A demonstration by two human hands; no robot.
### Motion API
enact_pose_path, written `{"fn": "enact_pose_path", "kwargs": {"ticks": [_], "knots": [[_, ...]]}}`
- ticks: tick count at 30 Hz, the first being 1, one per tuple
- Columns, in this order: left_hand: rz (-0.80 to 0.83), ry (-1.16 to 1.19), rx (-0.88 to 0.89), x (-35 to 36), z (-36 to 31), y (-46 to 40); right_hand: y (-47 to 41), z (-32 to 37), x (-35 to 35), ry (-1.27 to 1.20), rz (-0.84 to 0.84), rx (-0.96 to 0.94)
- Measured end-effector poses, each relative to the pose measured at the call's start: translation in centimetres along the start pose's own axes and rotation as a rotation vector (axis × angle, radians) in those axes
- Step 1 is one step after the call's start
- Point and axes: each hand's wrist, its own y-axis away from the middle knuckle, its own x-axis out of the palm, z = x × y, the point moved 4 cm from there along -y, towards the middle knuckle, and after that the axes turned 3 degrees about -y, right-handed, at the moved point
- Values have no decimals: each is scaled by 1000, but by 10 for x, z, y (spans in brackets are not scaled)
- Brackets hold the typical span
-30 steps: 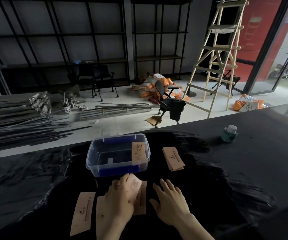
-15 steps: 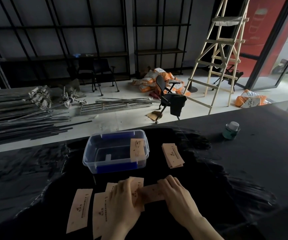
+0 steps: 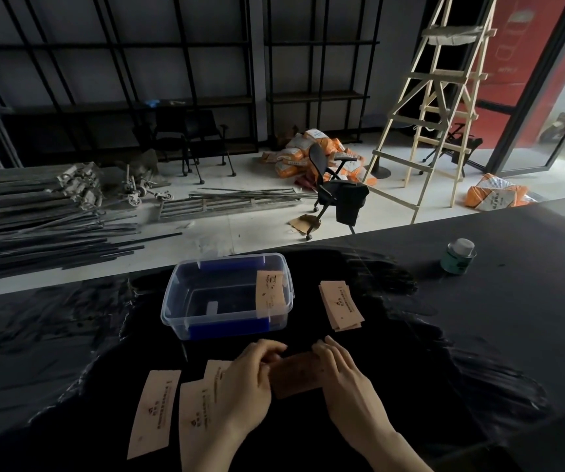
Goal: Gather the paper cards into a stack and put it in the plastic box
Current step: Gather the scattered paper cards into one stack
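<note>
Landmark: wooden ladder (image 3: 434,107), standing on the pale floor at right. Just left of its foot, black office chair (image 3: 337,190) with dark cloth draped on it. Behind the chair, pile of orange-white sacks (image 3: 303,153). One more orange sack (image 3: 493,192) right of the ladder. Far left of the ladder, metal rods (image 3: 42,226) on the floor. Below the ladder, small green jar (image 3: 458,256) with white lid on the dark table (image 3: 519,284). Black shelving (image 3: 185,69) along the wall left of the ladder.

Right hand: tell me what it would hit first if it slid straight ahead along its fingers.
The right hand points up and slightly left toward the plastic box. Going straight on, it would probably meet the box's near wall first, though depth is unclear.
</note>
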Motion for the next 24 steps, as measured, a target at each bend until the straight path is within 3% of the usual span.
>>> {"fn": "enact_pose_path", "kwargs": {"ticks": [3, 5, 7, 9, 13, 15, 19, 24], "knots": [[46, 130, 31, 7, -9, 1, -3, 7, 2, -27, 18, 3], [36, 323, -28, 8, -6, 5, -6, 9, 6, 40, 31, -52], [-12, 373, -81, 6, 3, 7, -7, 9, 13, 101, 28, -104], [-141, 246, -109, -6, 18, 10, -10, 10, 18, 106, 48, -97], [-292, -325, -321, -48, 49, 24, -21, 24, 28, 102, 93, -145], [-217, -452, -442, -59, 63, 30, -28, 34, 34, 103, 109, -165], [9, -525, -486, -61, 81, 34, -40, 50, 46, 148, 113, -189], [-4, -568, -416, -64, 79, 35, -42, 50, 50, 179, 132, -207]]}}
